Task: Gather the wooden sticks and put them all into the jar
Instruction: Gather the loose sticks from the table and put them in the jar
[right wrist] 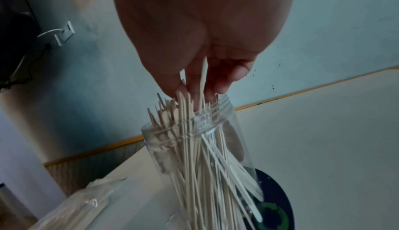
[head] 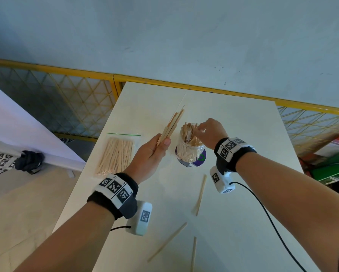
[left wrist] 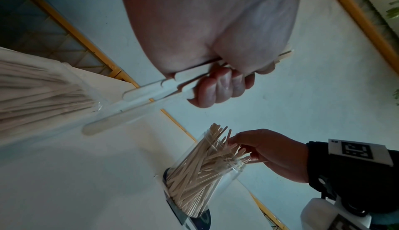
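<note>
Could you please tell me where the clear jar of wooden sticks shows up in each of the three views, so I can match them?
Head: the jar stands at centre, on a purple disc, under the right hand.
Left wrist: lower centre, leaning in the picture.
Right wrist: centre to bottom, its threaded mouth below the fingertips.
Shared landmark: the bag of sticks beside it.
</note>
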